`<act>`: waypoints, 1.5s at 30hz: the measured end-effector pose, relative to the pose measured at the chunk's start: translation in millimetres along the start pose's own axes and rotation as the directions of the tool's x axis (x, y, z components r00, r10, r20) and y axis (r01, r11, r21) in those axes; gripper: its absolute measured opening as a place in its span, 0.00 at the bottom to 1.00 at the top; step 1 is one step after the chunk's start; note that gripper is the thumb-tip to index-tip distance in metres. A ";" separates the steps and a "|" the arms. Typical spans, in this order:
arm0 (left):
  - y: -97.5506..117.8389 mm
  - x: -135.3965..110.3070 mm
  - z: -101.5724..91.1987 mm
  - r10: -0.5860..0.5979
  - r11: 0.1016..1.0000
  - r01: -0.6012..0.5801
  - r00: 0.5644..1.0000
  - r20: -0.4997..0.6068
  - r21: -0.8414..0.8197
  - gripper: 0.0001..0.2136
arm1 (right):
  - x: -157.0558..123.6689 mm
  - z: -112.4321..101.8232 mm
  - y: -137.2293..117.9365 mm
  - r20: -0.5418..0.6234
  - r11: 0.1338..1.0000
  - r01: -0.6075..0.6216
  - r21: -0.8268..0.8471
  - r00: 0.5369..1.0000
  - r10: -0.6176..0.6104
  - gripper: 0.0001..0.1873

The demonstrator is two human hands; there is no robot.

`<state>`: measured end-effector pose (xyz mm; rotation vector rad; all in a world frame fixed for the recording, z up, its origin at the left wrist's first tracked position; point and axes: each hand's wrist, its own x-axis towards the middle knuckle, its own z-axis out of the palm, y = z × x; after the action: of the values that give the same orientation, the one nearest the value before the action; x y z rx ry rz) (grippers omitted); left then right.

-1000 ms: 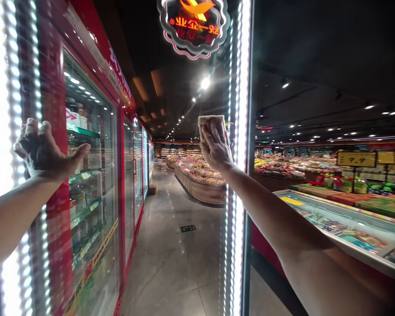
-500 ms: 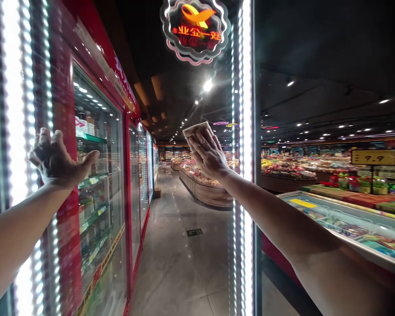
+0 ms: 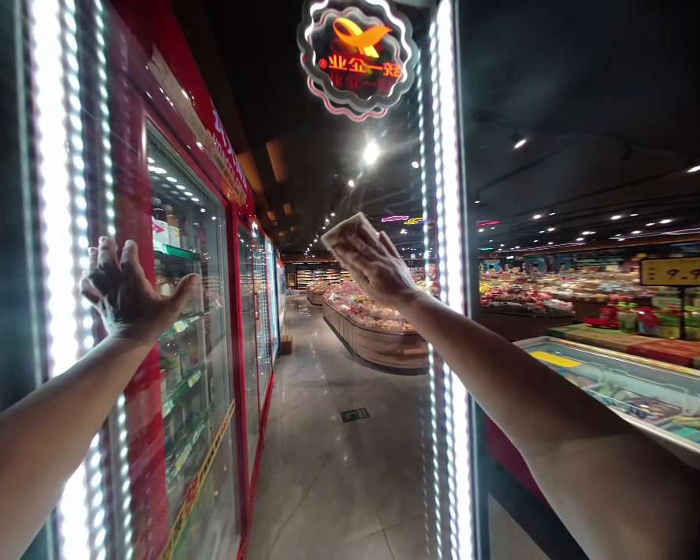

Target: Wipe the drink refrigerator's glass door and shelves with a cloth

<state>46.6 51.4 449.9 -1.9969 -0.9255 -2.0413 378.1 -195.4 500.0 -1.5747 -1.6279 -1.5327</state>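
Note:
A folded beige cloth (image 3: 345, 229) lies under the fingers of my right hand (image 3: 379, 264), which holds it flat against an upright clear glass panel. One edge of the cloth shows above the fingertips; my palm and fingers cover the rest. My left hand (image 3: 131, 292) is open, fingers spread and thumb out to the right, and holds nothing. It is raised before the bright left LED strip (image 3: 55, 233); whether it touches the glass I cannot tell. A second LED strip (image 3: 452, 194) runs down the right side, behind my right forearm.
A scalloped lit sign (image 3: 358, 58) with reversed lettering hangs at the top. Red glass-door coolers (image 3: 248, 311) line the left of the grey floor (image 3: 327, 467). Beyond are a wood-sided display counter (image 3: 385, 342), a chest freezer (image 3: 618, 389) and a yellow price sign (image 3: 682, 272).
The view has shifted, so the sign, strips and left hand appear farther right. My right hand with the cloth has tilted a little and slid slightly left relative to the strips.

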 end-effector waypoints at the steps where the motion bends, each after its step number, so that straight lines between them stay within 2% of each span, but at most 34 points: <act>1: 0.1 -0.1 -0.2 -0.007 1.000 0.007 1.000 -0.002 0.005 0.51 | 4.7 0.4 2.6 -0.028 0.999 -0.043 -0.003 0.999 0.043 0.31; 4: -0.6 -0.8 -0.4 -0.023 1.000 0.023 1.000 -0.018 0.005 0.50 | 19.7 5.8 0.3 -0.097 0.990 -0.139 -0.004 0.986 0.138 0.31; 8: -1.2 -1.1 -1.1 0.006 1.000 -0.007 1.000 -0.019 -0.023 0.50 | 16.9 13.8 -26.3 -0.011 0.999 -0.046 -0.008 0.999 0.045 0.28; 11: -0.4 -0.7 -2.0 -0.003 1.000 0.003 1.000 -0.002 -0.023 0.49 | 13.8 12.2 -35.4 0.031 1.000 -0.004 -0.010 1.000 0.004 0.28; 16: -0.6 0.1 -1.6 -0.001 1.000 0.001 1.000 -0.002 -0.018 0.48 | 35.4 17.7 -35.7 -0.112 0.994 -0.113 0.013 0.987 0.113 0.31; 22: -4.9 1.8 2.0 -0.013 0.999 0.012 1.000 -0.020 -0.035 0.49 | 38.4 32.4 -43.9 -0.113 0.998 0.039 0.046 0.993 -0.034 0.28; 27: -6.4 2.1 3.4 0.005 1.000 -0.006 0.999 -0.035 -0.030 0.48 | 49.7 33.6 -48.7 -0.175 0.996 -0.051 0.069 0.983 0.062 0.27; 29: -7.2 1.7 3.5 -0.014 0.999 0.012 1.000 -0.027 -0.041 0.50 | 50.0 36.1 -58.1 -0.143 0.997 -0.003 0.078 0.990 0.014 0.27; 33: -8.3 1.0 2.6 -0.062 0.992 0.062 0.998 0.006 -0.106 0.51 | 45.0 37.8 -70.1 -0.040 0.978 0.170 0.119 0.985 -0.166 0.28; 39: -10.2 1.1 2.8 -0.032 0.991 0.030 0.999 -0.013 -0.128 0.48 | 60.1 42.4 -84.3 -0.144 0.986 0.059 0.155 0.989 -0.037 0.29; 43: -18.1 1.1 6.3 -0.023 0.992 0.019 0.999 -0.033 -0.126 0.51 | 59.6 47.7 -106.2 -0.060 0.971 0.158 0.181 0.987 -0.149 0.30; 45: -22.4 1.6 8.0 -0.020 0.988 0.018 1.000 -0.017 -0.153 0.51 | 61.5 48.2 -110.0 -0.048 0.967 0.163 0.196 0.987 -0.156 0.30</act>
<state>42.0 74.0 443.6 -2.0472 -0.8097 -2.1989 282.5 -100.6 491.9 -1.3355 -1.8654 -1.4127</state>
